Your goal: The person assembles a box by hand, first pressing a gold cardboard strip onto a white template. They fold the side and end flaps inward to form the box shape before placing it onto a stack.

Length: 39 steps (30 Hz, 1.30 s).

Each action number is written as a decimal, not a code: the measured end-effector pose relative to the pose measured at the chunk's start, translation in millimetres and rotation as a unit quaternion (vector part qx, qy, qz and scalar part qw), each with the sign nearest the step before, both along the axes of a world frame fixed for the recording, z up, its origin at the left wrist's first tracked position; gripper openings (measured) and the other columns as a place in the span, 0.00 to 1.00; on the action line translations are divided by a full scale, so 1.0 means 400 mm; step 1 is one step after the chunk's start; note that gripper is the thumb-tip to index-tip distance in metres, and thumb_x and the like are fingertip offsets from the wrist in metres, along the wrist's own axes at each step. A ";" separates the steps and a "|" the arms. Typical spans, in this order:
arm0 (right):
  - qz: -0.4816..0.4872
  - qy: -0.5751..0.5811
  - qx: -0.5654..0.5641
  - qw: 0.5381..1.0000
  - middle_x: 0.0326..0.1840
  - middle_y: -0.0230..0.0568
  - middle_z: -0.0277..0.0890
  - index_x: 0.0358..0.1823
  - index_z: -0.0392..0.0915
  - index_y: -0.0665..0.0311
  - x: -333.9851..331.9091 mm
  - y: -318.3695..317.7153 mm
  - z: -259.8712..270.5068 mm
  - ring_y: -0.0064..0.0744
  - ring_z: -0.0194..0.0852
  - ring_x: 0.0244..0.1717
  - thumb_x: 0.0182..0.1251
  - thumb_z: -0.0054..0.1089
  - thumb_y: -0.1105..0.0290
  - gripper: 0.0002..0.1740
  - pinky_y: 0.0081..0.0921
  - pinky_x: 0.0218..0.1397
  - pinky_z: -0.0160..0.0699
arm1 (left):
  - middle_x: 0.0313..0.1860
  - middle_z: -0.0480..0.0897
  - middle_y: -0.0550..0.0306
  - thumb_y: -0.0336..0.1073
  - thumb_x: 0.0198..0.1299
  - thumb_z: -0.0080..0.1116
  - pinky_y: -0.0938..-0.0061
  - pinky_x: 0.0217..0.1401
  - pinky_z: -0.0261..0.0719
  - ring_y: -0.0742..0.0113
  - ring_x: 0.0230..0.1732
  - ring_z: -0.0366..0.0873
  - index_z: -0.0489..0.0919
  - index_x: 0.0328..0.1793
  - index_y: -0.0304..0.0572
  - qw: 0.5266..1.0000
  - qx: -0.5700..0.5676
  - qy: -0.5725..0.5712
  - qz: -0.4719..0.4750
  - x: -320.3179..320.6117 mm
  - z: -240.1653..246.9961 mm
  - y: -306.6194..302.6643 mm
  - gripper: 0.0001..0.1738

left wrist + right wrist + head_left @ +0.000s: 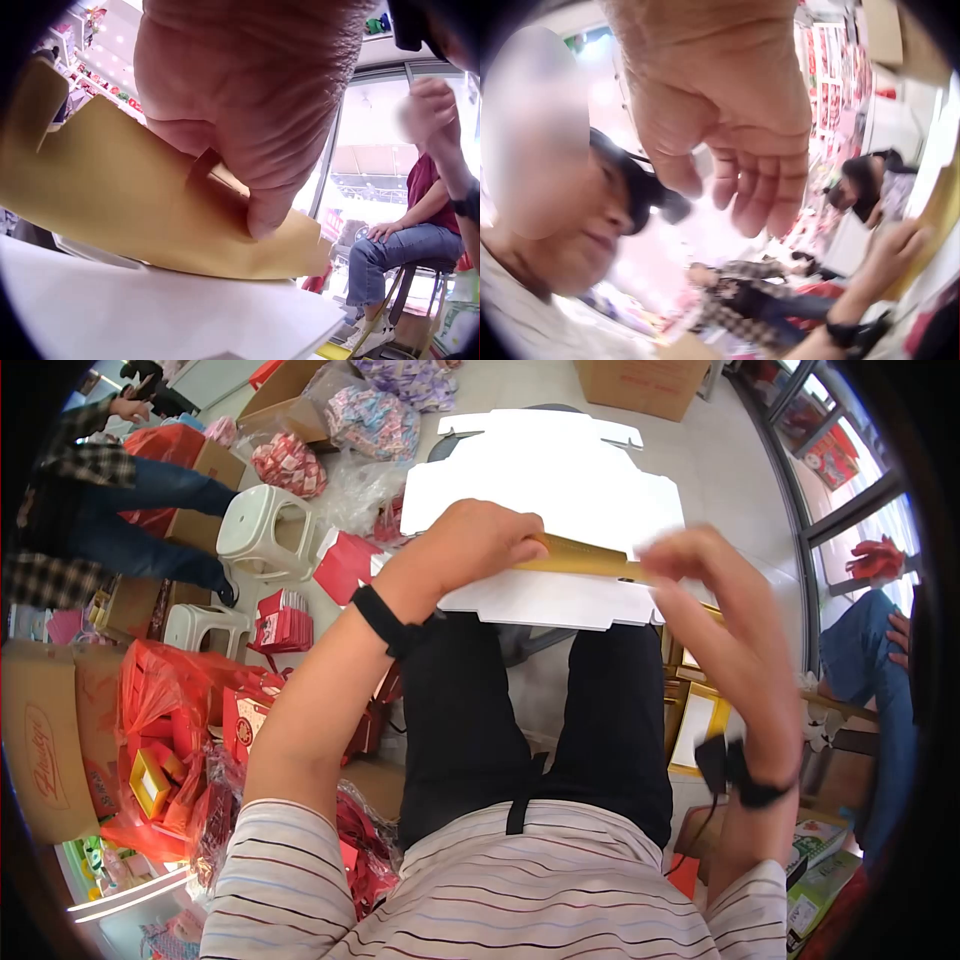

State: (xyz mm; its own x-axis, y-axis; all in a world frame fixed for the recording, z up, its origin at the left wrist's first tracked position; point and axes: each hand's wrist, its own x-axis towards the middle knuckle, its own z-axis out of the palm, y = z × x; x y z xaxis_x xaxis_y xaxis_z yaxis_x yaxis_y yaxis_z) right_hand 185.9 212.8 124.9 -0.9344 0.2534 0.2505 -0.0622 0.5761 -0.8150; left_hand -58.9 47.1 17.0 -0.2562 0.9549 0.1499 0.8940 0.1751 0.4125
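A gold card strip (585, 557) with folded edges stands across a white die-cut card sheet (545, 600) over the person's lap. My left hand (478, 545) pinches the strip near its left end; in the left wrist view the thumb (270, 206) presses on the gold card (142, 187) beside a small folded tab. At the strip's right end is my right hand (725, 595), blurred, its fingers loosely bent. The right wrist view shows nothing between the right hand's fingers (761, 187). More white cut card (540, 490) lies flat just beyond the strip.
White plastic stools (262, 525) and red gift bags (283, 622) stand on the left. A red plastic bag (165, 690) holds red and gold boxes. Gold-edged boxes (697, 725) lie by the right knee. Another person (424, 202) sits at the right; one stands at the left.
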 end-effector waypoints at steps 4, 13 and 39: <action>-0.045 -0.001 0.173 0.984 0.49 0.56 0.85 0.55 0.82 0.71 -0.126 0.119 -0.235 0.54 0.83 0.50 0.71 0.70 0.64 0.19 0.38 0.56 0.81 | 0.36 0.87 0.47 0.53 0.72 0.66 0.56 0.46 0.80 0.47 0.41 0.86 0.86 0.48 0.43 0.995 -0.094 -0.032 0.028 -0.029 0.001 0.043 0.19; 0.008 -0.201 0.070 0.977 0.27 0.47 0.71 0.34 0.76 0.71 -0.210 0.177 -0.298 0.35 0.66 0.30 0.75 0.65 0.61 0.19 0.36 0.38 0.69 | 0.35 0.85 0.43 0.57 0.74 0.63 0.55 0.44 0.78 0.44 0.39 0.83 0.83 0.42 0.38 0.991 -0.098 -0.050 0.074 -0.049 -0.023 0.033 0.26; 0.025 -0.154 0.244 0.957 0.43 0.51 0.83 0.44 0.83 0.66 -0.300 0.248 -0.328 0.53 0.82 0.48 0.77 0.61 0.62 0.13 0.44 0.54 0.79 | 0.35 0.85 0.44 0.51 0.73 0.64 0.58 0.44 0.78 0.52 0.37 0.83 0.83 0.44 0.33 0.980 -0.121 -0.099 0.124 -0.095 -0.024 0.086 0.23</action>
State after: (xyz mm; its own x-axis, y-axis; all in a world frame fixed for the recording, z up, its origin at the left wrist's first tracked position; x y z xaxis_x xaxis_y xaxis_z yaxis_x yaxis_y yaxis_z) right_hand 65.8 312.0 -6.5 -0.9909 0.1292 0.0385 0.1000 0.8959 -0.4329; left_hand -97.0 81.4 7.5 -0.4854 0.8614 -0.1494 0.7186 0.4905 0.4930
